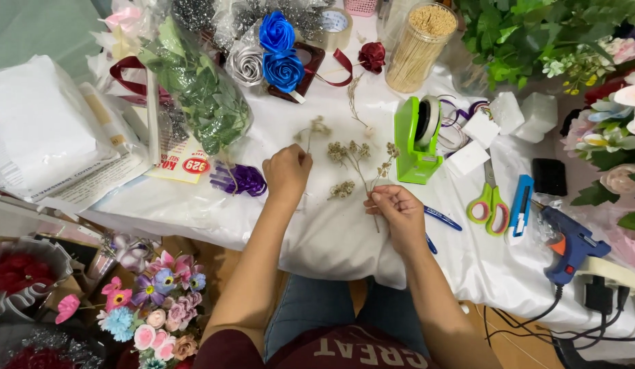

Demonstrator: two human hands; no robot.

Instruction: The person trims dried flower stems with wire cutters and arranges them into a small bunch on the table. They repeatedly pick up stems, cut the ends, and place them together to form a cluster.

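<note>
Your table (331,239), covered in a white cloth, is crowded at the edges, so keep the work in the bare patch in front of you. Bags of green leaves (201,96) lie to your left, blue and silver ribbon roses (280,51) at the far side, a jar of wooden sticks (420,48) beyond the green tape dispenser (416,140), and green-handled scissors (488,205) and a blue glue gun (567,246) to your right.

Your right hand (398,215) is closed around the thin stems of a small bunch of dried flowers (358,160); the fingers pinch them low down, and the pale heads fan out above, over the cloth. Keep that pinch firm but light, since dried stems this thin probably snap easily. Hold them close together at one point so the heads sit at a similar height.

Your left hand (287,171) is curled shut on a single dried sprig (316,128), whose head stands just beyond your knuckles, near the bunch but apart from it. Bring it in alongside the other stems rather than across them, and slide its stem under your right thumb without loosening the rest.

One more loose sprig (341,190) lies on the cloth between your hands, within easy reach. The tape dispenser stands just beyond your right hand, so you can likely reach it with the bunch in your grip.
</note>
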